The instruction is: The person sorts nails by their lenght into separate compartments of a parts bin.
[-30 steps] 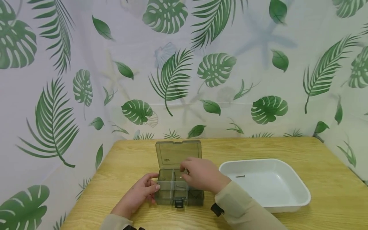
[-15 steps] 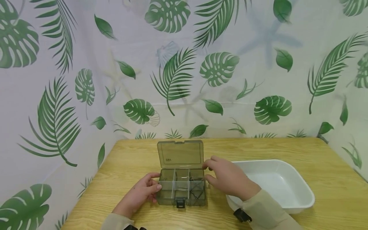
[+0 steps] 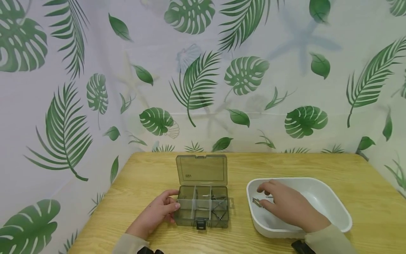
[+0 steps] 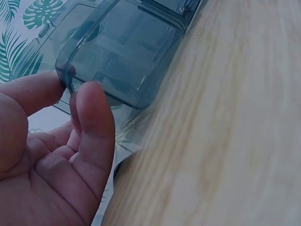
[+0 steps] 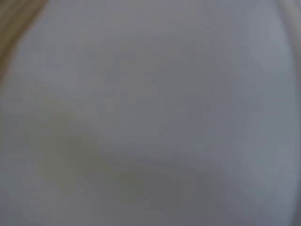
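Note:
A smoky, see-through compartment box stands on the table, its lid raised at the back. My left hand grips the box's left side; in the left wrist view, the thumb and forefinger meet at its corner. Several metal screws lie in the right-hand compartments, and thin pieces show in the middle ones. My right hand hovers over the white tray, fingers spread and bent, with nothing visible between them. Small screws lie in the tray below its fingertips. The right wrist view is a white blur.
The wooden table carries the box at centre and the tray to its right, a hand's width apart. A leaf-printed cloth hangs behind and along both sides.
My right hand has moved right, from over the box's compartments to over the tray. The left hand stays at the box's side. The view has shifted slightly.

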### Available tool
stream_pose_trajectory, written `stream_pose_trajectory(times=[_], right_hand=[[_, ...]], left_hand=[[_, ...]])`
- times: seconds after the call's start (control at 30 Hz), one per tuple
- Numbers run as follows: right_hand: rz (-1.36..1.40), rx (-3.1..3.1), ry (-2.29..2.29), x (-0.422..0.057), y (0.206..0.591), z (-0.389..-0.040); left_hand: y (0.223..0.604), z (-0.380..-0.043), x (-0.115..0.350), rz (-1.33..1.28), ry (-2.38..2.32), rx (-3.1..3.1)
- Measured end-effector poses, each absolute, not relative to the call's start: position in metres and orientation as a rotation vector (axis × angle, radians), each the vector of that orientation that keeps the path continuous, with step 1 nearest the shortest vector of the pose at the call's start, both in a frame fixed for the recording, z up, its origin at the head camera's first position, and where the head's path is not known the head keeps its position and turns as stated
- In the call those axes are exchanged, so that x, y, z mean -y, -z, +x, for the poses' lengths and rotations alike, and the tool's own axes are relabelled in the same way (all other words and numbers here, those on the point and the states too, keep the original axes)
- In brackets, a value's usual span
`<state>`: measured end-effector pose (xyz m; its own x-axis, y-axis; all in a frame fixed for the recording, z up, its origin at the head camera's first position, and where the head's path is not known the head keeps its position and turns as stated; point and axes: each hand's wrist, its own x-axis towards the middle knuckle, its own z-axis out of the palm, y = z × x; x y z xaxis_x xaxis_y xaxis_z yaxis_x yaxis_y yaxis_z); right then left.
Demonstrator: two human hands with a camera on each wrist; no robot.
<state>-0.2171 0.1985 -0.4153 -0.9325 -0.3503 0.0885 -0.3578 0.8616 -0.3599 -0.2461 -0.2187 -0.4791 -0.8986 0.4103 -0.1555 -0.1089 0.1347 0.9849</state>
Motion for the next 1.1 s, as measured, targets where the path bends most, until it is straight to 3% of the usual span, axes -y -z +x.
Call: stream_pose_trajectory(times=[0.3, 1.1], right_hand=[[0.541, 3.105, -0.494, -0.227, 0.431, -0.218], [0.4, 3.235, -0.455, -0.231, 0.449, -0.225]], left_hand=[[0.48, -0.245, 0.219, 0.281, -1.814, -2.03], [0.477, -0.246, 0.218, 0.274, -1.783, -2.04]])
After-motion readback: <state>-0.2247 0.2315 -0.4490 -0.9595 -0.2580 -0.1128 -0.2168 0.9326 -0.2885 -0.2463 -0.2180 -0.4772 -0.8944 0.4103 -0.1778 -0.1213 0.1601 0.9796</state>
